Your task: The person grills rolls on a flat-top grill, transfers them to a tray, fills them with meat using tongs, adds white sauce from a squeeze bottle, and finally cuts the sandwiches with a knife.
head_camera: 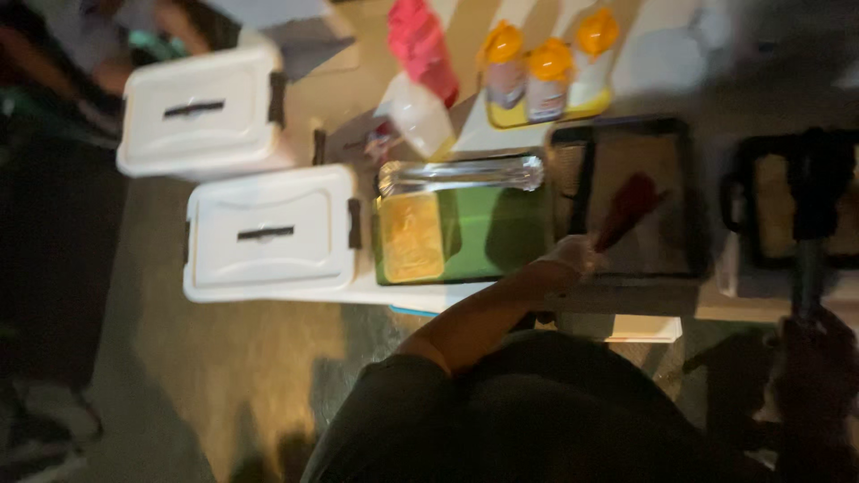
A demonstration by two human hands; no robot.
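A gloved hand [573, 255] reaches from the near side over the counter [761, 300] and is closed around the handle end of a red spatula-like tool [629, 208]. Which of the person's hands this is cannot be told for sure; from the way the arm crosses the body it looks like the left, and the grip seems wrapped fully round the handle, though blur hides the fingers. The tool lies over a dark rectangular pan [626, 201], its surface brownish. The tool's long axis runs diagonally, from the hand at the near left up to its broad red end at the far right, so it points away from the person and towards the right. As a judgement, the work over this pan looks under way rather than finished: the tool is over the pan's middle and nothing has been lifted off. To the left sits a green tray [488, 233] with a yellowish slab [410, 237] in it and a foil-wrapped roll [461, 173] along its far edge. A second dark pan [792, 201] stands at the right, where a dim shape, perhaps another hand holding a dark handle [810, 277], cannot be made out. Two white lidded boxes [268, 233] sit at the left, and orange-capped bottles [546, 67] stand at the far side.
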